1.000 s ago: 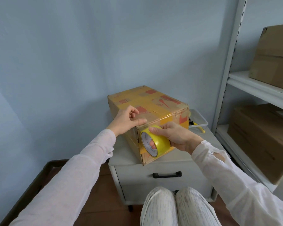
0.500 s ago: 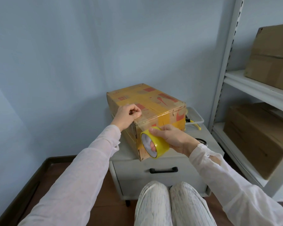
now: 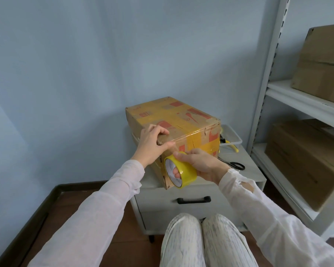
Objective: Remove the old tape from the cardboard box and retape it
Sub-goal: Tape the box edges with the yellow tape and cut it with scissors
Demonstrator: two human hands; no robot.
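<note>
A cardboard box (image 3: 174, 120) with yellow tape strips and red print lies on a white cabinet (image 3: 247, 178). My left hand (image 3: 152, 143) sits on its near top corner, fingers curled on the top and thumb along the front edge. My right hand (image 3: 202, 164) grips a roll of yellow tape (image 3: 183, 172) against the box's near end face, just below the left thumb, with fingers through the core. The roll and both hands hide most of that face.
Black scissors (image 3: 237, 165) lie on the cabinet right of the box. Behind them stands a clear tray (image 3: 233, 137) with a yellow-handled tool. A black drawer handle (image 3: 193, 200) faces my knees. A white shelf rack (image 3: 297, 105) at right holds large cardboard boxes (image 3: 305, 160).
My left hand has climbed from the box's near face to its top corner, fingers now curled on top. My right hand still holds the roll at the near end face.
</note>
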